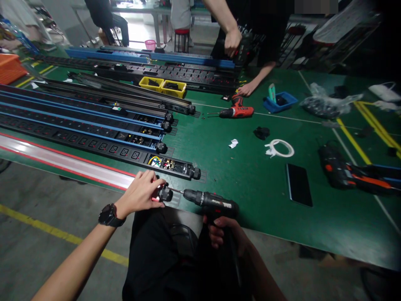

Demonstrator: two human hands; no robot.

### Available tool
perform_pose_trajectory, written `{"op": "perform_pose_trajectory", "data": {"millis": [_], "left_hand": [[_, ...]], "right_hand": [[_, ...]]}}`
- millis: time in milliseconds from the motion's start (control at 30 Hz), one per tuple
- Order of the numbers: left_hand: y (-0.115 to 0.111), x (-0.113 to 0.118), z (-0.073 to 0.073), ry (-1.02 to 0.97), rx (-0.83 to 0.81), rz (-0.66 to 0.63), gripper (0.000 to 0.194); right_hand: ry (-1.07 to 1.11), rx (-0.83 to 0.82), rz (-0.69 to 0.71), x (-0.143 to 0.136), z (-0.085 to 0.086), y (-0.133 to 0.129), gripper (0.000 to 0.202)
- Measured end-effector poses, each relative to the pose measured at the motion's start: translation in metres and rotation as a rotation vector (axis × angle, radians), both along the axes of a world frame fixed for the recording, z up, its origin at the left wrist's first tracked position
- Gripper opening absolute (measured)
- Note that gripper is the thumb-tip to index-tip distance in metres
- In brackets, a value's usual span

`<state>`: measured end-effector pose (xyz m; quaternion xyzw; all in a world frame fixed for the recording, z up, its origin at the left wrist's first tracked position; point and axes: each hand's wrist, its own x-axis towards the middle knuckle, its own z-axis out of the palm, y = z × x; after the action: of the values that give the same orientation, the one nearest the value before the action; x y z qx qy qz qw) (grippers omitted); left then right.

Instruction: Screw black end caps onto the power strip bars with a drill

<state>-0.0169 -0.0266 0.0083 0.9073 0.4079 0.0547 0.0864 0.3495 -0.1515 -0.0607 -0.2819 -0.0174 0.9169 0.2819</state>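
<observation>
Nearest the camera: the person's legs in black trousers (140, 259), at the near edge of the green table (250, 167). From the left, a pale strip with red edges (62, 161) lies along that edge. Behind it are several black strips with blue edges (81, 119) and one black socket strip (94, 144), open at its right end with wiring exposed.

Left hand (140, 191): closed over the right end of the red-edged strip, fingers bent down around it, just beside a black end fitting (167, 194). The bit (176, 191) points left at this end; whether its tip sits in a screw cannot be made out. It is mounted in a black power drill (216, 203). Right hand (219, 230): wrapped around the drill's handle. Trigger position cannot be confirmed.

Assessment: driver work at the strip end is in hand. The position calls for a firm left hold, the bit in line with its seat, and fingertips clear of the tip.

Farther right, an orange-and-black drill (239, 112) lies on the table near a co-worker's hand (247, 89). A white coil (290, 146) and a phone (299, 184) lie beyond the working drill, well apart from both hands.
</observation>
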Motion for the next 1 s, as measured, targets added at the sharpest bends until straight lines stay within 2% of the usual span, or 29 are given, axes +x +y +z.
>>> {"op": "perform_pose_trajectory", "data": {"millis": [267,467,833,1000], "left_hand": [[-0.002,0.002,0.006,0.022,-0.064,-0.005,0.077],[-0.002,0.002,0.011,-0.013,-0.144,-0.006,0.063],[0.000,-0.005,-0.001,-0.038,-0.122,-0.022,0.075],[-0.003,-0.009,-0.001,-0.050,-0.108,-0.062,0.076]], "right_hand": [[0.017,-0.009,0.001,0.005,-0.006,-0.002,0.027],[0.024,0.001,0.018,0.007,-0.011,-0.003,0.028],[-0.023,0.063,0.070,0.010,-0.014,-0.003,0.031],[-0.103,0.150,0.105,0.007,-0.020,-0.008,0.029]]}}
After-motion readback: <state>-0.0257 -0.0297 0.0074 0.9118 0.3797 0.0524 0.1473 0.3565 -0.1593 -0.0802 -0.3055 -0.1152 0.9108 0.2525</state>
